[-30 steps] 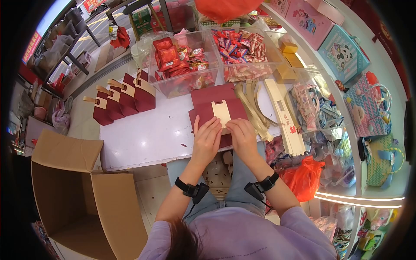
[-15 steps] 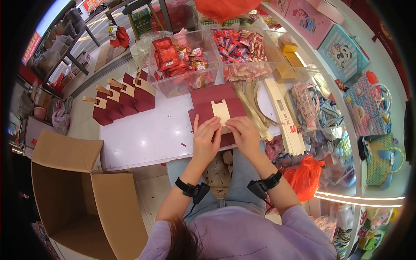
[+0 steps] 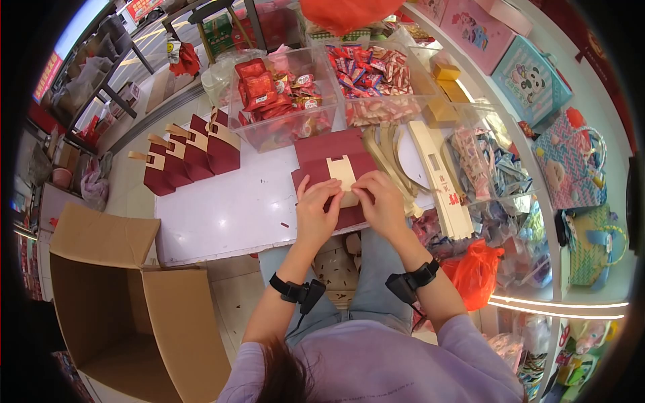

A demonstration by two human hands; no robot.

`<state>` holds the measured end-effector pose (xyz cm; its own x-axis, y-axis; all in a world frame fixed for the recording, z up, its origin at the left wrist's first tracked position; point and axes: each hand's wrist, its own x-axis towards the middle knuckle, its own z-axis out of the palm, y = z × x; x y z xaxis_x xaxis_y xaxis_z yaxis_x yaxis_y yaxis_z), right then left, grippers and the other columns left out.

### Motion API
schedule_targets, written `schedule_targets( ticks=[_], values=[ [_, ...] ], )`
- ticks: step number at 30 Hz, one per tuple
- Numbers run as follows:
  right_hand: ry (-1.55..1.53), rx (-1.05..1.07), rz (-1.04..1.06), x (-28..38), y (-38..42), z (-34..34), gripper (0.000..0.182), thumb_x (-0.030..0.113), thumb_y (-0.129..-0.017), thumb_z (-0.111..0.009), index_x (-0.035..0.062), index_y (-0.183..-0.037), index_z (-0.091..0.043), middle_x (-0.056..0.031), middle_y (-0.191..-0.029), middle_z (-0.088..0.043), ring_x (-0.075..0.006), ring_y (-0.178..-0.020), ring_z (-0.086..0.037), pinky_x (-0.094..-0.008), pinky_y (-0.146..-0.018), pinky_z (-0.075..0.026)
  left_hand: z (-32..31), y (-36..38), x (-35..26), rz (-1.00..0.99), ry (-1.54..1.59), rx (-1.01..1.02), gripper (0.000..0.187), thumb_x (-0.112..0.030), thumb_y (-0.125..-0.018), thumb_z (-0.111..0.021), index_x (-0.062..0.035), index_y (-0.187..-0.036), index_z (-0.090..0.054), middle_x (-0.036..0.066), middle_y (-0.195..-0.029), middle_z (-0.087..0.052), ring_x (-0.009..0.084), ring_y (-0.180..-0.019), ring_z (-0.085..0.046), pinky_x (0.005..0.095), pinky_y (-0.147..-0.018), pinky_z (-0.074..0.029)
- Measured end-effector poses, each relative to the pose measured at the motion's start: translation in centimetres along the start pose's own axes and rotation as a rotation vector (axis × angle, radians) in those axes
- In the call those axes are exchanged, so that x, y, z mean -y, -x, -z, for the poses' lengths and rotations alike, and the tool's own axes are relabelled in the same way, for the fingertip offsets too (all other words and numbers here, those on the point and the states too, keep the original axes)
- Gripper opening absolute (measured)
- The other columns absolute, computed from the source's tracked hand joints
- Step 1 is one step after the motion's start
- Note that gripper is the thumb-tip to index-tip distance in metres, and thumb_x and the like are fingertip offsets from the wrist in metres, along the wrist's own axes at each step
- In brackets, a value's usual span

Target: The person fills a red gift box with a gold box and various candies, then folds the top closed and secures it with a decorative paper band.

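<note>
A flat maroon gift bag [image 3: 316,160] lies in front of me on the table, with a cream paper band [image 3: 340,171] across its middle. On the band's left edge, my left hand [image 3: 318,211] is closed in a pinch. My right hand [image 3: 382,207] pinches the same band from the right side, its fingertips close to the left ones. Both hands rest over the bag's near part and hide some of it. More flat maroon pieces seem to lie beneath. Loose cream strips [image 3: 388,158] lie just right of the bag.
Several upright maroon bags [image 3: 189,156] with cream handles stand at the table's left. Clear bins of red packets [image 3: 259,87] and wrapped sweets [image 3: 371,72] are at the back. A long stack of printed cream bands [image 3: 440,188] lies right. An open cardboard box [image 3: 178,322] stands at lower left.
Both hands stay at the band with a small shift of the fingers; the right knuckles are raised slightly. The bag and surrounding things look unmoved.
</note>
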<state>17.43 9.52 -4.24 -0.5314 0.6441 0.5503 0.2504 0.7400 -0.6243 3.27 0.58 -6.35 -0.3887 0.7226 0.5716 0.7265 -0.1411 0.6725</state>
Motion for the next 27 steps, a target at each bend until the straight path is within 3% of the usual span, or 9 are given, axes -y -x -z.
schedule_targets(
  ticks=[8, 23, 25, 26, 27],
  values=[
    [-0.089, 0.027, -0.007, -0.9, -0.7, 0.2, 0.006, 0.008, -0.079, -0.074, 0.0055, -0.083, -0.071, -0.0054, -0.086, -0.062, -0.0257, -0.080, -0.061, -0.0365, -0.068, -0.049, 0.7, -0.5, 0.2, -0.041, -0.034, 0.097, 0.010, -0.008, -0.088, -0.068, -0.0062, -0.097, -0.072, 0.007, -0.104, -0.074, 0.0228, -0.107, -0.068, 0.0461, -0.110, -0.035],
    [-0.032, 0.118, -0.034, -0.9, -0.9, 0.1, 0.008, 0.008, -0.081, -0.072, 0.0046, -0.088, -0.072, -0.0070, -0.094, -0.062, -0.0296, -0.089, -0.060, -0.0378, -0.078, -0.049, 1.2, -0.7, -0.2, 0.023, -0.025, 0.175, 0.013, -0.008, -0.091, -0.064, -0.0038, -0.103, -0.065, 0.009, -0.109, -0.073, 0.0237, -0.114, -0.065, 0.0455, -0.112, -0.034],
    [-0.308, 0.073, -0.080, -1.9, -0.7, 0.3, 0.009, 0.011, -0.086, -0.070, 0.0040, -0.092, -0.070, -0.0085, -0.095, -0.063, -0.0258, -0.089, -0.062, -0.0356, -0.076, -0.050, 1.4, -0.6, 0.0, 0.064, 0.003, 0.180, 0.013, -0.009, -0.092, -0.064, -0.0029, -0.103, -0.064, 0.010, -0.111, -0.072, 0.0235, -0.114, -0.065, 0.0435, -0.110, -0.037],
    [-0.308, 0.069, -0.079, -2.3, -0.4, 0.5, 0.009, 0.011, -0.086, -0.070, 0.0040, -0.092, -0.070, -0.0085, -0.095, -0.063, -0.0258, -0.089, -0.062, -0.0356, -0.076, -0.050, 1.6, -0.3, 0.0, 0.213, 0.110, -0.013, 0.016, -0.011, -0.093, -0.063, -0.0024, -0.107, -0.062, 0.012, -0.111, -0.072, 0.0251, -0.112, -0.065, 0.0429, -0.107, -0.040],
    [-0.336, -0.080, -0.167, -2.9, -0.1, 0.7, 0.012, 0.013, -0.088, -0.070, 0.0032, -0.094, -0.068, -0.0090, -0.094, -0.064, -0.0231, -0.088, -0.063, -0.0345, -0.074, -0.050, 1.6, -0.1, 0.1, 0.360, 0.219, -0.207, 0.020, -0.013, -0.094, -0.063, -0.0019, -0.110, -0.060, 0.014, -0.111, -0.071, 0.0267, -0.110, -0.066, 0.0423, -0.104, -0.043]
  ],
)
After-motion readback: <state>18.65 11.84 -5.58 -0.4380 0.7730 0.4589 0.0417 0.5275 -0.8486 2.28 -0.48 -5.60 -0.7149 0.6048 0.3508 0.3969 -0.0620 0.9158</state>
